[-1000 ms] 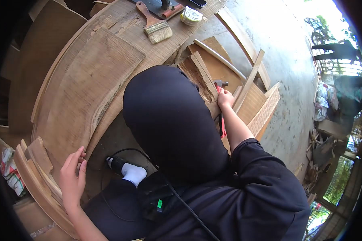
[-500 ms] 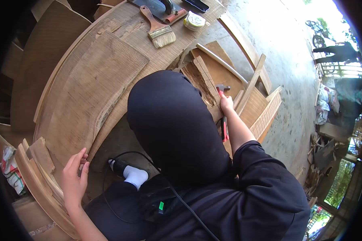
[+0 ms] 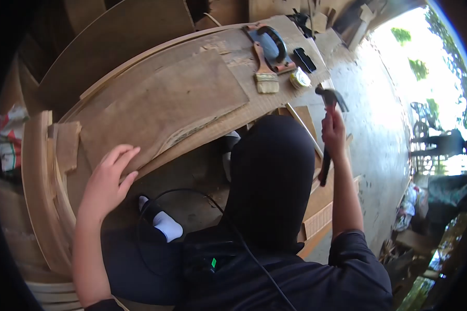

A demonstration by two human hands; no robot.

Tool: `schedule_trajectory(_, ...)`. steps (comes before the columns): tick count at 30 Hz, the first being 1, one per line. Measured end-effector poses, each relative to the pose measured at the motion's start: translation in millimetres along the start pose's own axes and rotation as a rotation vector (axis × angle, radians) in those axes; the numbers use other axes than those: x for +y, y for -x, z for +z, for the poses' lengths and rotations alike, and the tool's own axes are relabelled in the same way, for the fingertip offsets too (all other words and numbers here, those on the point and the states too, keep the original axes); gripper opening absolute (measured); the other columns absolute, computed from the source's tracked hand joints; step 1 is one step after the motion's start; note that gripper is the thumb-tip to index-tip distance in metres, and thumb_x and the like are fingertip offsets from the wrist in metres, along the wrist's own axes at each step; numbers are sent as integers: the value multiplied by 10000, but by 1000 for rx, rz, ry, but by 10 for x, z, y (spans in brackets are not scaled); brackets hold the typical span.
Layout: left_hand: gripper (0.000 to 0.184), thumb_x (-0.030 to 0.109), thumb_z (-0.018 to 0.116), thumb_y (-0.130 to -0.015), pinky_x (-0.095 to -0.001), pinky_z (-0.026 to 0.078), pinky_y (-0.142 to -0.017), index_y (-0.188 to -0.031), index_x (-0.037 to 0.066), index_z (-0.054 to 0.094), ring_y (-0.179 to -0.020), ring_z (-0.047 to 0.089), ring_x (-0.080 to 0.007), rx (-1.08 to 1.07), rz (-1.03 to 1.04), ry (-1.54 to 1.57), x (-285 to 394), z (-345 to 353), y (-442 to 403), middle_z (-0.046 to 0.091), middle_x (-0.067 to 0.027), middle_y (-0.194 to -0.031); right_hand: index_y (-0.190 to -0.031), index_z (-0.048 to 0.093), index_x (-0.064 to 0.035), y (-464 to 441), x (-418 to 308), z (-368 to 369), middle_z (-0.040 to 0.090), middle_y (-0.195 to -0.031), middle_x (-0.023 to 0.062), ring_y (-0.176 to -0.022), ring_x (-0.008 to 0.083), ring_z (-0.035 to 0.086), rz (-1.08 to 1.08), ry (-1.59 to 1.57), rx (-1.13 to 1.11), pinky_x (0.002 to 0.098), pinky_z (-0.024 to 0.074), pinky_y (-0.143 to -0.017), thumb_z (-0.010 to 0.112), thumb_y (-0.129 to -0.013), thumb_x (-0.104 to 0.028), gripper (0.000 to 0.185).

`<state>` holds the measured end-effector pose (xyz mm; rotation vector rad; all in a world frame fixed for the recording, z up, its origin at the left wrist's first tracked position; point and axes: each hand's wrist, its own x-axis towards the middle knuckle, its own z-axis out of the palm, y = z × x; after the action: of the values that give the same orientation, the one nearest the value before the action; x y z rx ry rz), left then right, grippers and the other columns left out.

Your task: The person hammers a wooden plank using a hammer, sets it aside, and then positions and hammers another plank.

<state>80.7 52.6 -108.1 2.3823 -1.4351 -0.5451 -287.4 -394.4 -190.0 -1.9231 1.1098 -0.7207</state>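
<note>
A single camera on the person's head looked forward and steeply down, taking in a wide, curved field with dark rounded edges. The shirt [image 3: 316, 282] and knee [image 3: 270, 166] loomed close at the bottom and centre. The left hand [image 3: 108, 179] and right hand [image 3: 333, 129] flanked them, the board [image 3: 161, 101] lay farther out, and the distant background at right appeared turned sideways.

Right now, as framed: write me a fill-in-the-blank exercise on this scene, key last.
The right hand grips a ____.
The left hand holds ____.
The sock nearest the left hand is ____ in colour.
The paintbrush lies with its ____ nearer the person than its handle.

Missing words: hammer; nothing; white; bristles.
</note>
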Motion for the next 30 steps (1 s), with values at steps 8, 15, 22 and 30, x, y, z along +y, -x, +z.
schedule_trajectory(8, 1044, 381, 832, -816, -686, 413, -1095, -1634, 254, 195, -1373, 493, -429, -170, -468, -428, -110, 130, 17, 134, -222, -1681, -1085, 615, -12, -1144, -2006, 1475, 693, -965, 270, -929, 470, 651, -495, 639, -641, 525, 496, -818, 538, -1047, -410, 408)
schedule_trajectory(15, 1063, 418, 823, -822, -455, 543, -1022, -1646, 258, 170, -1171, 646, -457, -337, -567, -219, -417, 74, 205, 94, -317, -1660, -964, 623, -8, -1150, -1671, 2200, 675, -848, 288, -870, 514, 647, -600, 615, -470, 570, 496, -768, 532, -1043, -408, 418)
schedule_trajectory(22, 995, 417, 798, -851, -442, 553, -1002, -1640, 273, 210, -1203, 637, -434, -406, -554, -207, -471, 14, 174, 99, -313, -1660, -973, 604, 19, -1185, -1718, 2214, 663, -821, 281, -856, 490, 647, -534, 534, -508, 525, 484, -728, 565, -1041, -374, 401)
schedule_trajectory(30, 915, 409, 755, -896, -423, 554, -994, -1634, 318, 222, -1233, 636, -376, -425, -569, -216, -535, 38, 170, 109, -297, -1667, -1023, 636, -53, -1114, -1633, 2260, 512, -662, -38, -582, 50, 491, -532, 366, -572, 271, 412, -556, 541, -1063, -339, 304)
